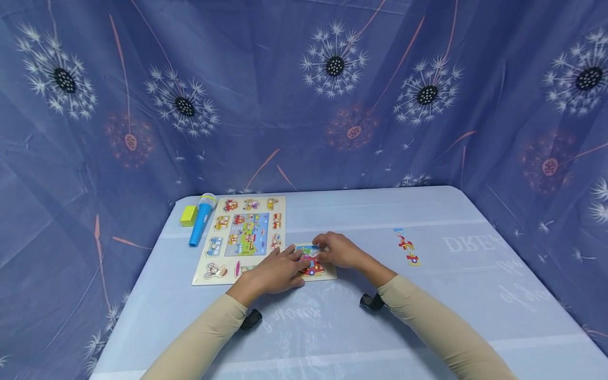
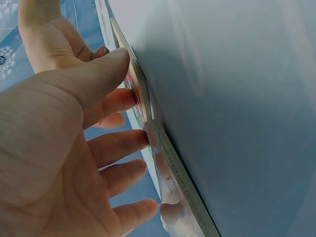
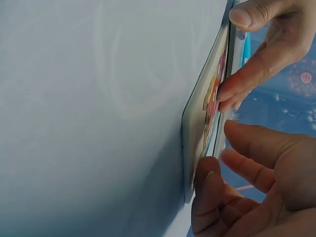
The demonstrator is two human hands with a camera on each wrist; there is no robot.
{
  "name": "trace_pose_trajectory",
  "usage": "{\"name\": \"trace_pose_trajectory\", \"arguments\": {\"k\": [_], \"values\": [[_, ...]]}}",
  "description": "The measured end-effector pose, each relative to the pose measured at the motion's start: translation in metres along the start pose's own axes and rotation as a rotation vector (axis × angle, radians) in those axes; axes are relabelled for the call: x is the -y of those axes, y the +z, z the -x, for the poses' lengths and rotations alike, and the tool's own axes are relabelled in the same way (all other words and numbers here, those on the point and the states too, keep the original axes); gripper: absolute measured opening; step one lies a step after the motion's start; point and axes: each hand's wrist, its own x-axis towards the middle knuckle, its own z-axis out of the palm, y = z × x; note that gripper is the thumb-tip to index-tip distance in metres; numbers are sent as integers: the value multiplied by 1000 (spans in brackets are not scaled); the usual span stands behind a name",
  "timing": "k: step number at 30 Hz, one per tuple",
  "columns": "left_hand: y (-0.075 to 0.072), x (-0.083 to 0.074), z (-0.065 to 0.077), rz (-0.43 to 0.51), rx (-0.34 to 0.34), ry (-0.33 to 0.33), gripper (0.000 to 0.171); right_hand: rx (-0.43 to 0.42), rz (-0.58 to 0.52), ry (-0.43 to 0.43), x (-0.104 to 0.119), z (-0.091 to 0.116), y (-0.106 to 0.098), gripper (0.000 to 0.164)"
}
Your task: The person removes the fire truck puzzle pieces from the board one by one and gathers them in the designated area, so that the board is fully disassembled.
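A small wooden puzzle board [image 1: 328, 273] with a colourful vehicle picture lies on the table under both hands. My left hand [image 1: 277, 271] reaches over its left side, fingers spread, and the index finger touches the picture. In the left wrist view, the left thumb [image 2: 111, 66] lies over the near edge of that board. At the board's right far corner, my right hand [image 1: 339, 250] has its fingers bent; in the right wrist view the fingertips [image 3: 207, 170] touch the board's edge area, and a gap shows between thumb and fingers. No piece is visible between them.
A larger wooden peg puzzle board [image 1: 201, 272] with vehicle pieces lies to the left, beside the small one. Beyond it are a blue toy microphone [image 1: 200, 224] and a yellow block [image 1: 188, 216]. Several loose puzzle pieces [image 1: 406, 244] lie to the right on the table.
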Motion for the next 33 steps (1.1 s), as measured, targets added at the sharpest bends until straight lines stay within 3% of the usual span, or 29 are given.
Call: {"name": "trace_pose_trajectory", "arguments": {"k": [20,33], "values": [[1,0,-2,-17,-17,14,49,9,-57,-39,-3,2,4,48],[1,0,-2,-16,-8,8,49,64,-18,35,4,-8,1,50]]}}
